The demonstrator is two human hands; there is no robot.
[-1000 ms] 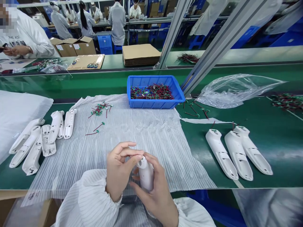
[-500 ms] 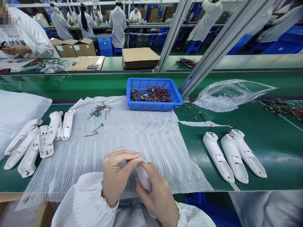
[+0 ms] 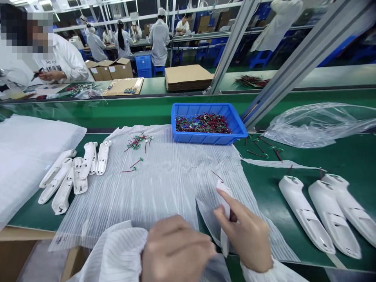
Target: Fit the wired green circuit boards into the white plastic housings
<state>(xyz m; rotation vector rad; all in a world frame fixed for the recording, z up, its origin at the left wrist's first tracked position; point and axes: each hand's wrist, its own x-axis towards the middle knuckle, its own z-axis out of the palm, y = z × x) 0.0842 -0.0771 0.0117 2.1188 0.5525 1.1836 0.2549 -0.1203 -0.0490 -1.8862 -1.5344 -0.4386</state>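
My right hand (image 3: 243, 235) grips a long white plastic housing (image 3: 225, 213) upright, with a thin red wire (image 3: 216, 176) rising from its top end. My left hand (image 3: 176, 250) lies low at the near edge of a ribbed translucent sheet (image 3: 164, 188), its fingers curled and partly blurred. Whether it pinches the sheet is hard to see. Small green circuit boards with red wires (image 3: 136, 143) lie on the sheet, well above both hands. Several white housings (image 3: 88, 160) sit at its left side, and several more (image 3: 305, 211) rest on the green bench to the right.
A blue plastic crate (image 3: 205, 139) of wired boards stands at the sheet's far edge, with a crumpled clear bag (image 3: 317, 125) to its right. Metal uprights (image 3: 232, 47) rise behind. A co-worker (image 3: 58, 66) sits at far left, beyond a white padded sheet (image 3: 32, 156).
My hands have parted. The housing, earlier held between both hands, is now in my right hand alone, further right and with its wire showing. My left hand has dropped toward the near edge.
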